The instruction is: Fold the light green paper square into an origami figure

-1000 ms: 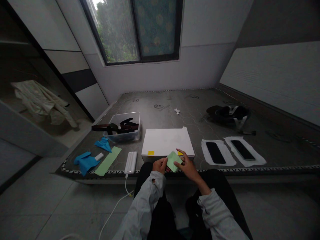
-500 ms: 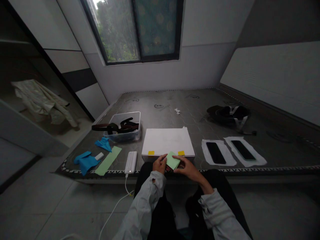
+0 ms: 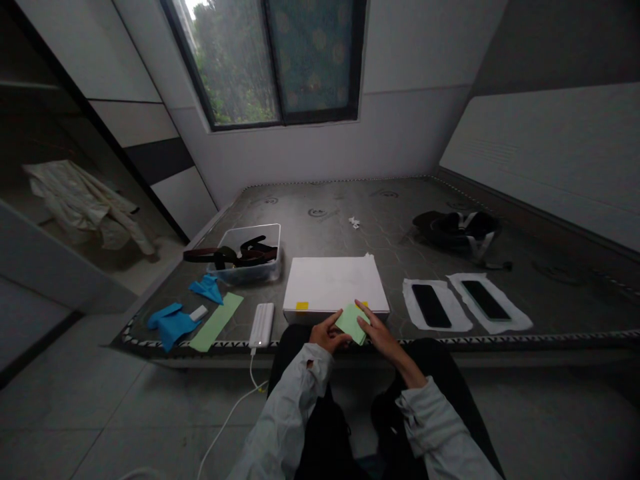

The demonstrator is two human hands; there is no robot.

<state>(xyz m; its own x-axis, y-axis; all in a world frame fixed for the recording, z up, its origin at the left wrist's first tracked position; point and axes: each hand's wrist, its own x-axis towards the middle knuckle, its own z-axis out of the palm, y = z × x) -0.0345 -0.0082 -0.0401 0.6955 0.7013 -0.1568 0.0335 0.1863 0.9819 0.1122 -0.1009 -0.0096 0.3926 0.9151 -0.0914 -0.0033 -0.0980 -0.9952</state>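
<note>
Between my two hands is a small folded piece of light green paper (image 3: 352,323), held above my lap at the front edge of the bed. My left hand (image 3: 327,333) grips its left side, thumb and fingers closed on it. On the right side, my right hand (image 3: 376,331) holds it too, with fingers laid along its edge. Just behind the paper lies a white box (image 3: 334,280) with yellow tabs on its front edge; my right hand partly covers one tab. A longer light green strip (image 3: 217,323) rests flat to the left.
A clear plastic bin (image 3: 273,272) with belts stands left, near blue folded pieces (image 3: 175,325). A white power bank (image 3: 262,325) with a cable lies closer. Two phones (image 3: 431,307) on white sheets and a dark cap (image 3: 440,227) are right.
The green paper has shifted slightly right and turned. My left hand moved a little right with it, and my right fingers have slid along its edge.
</note>
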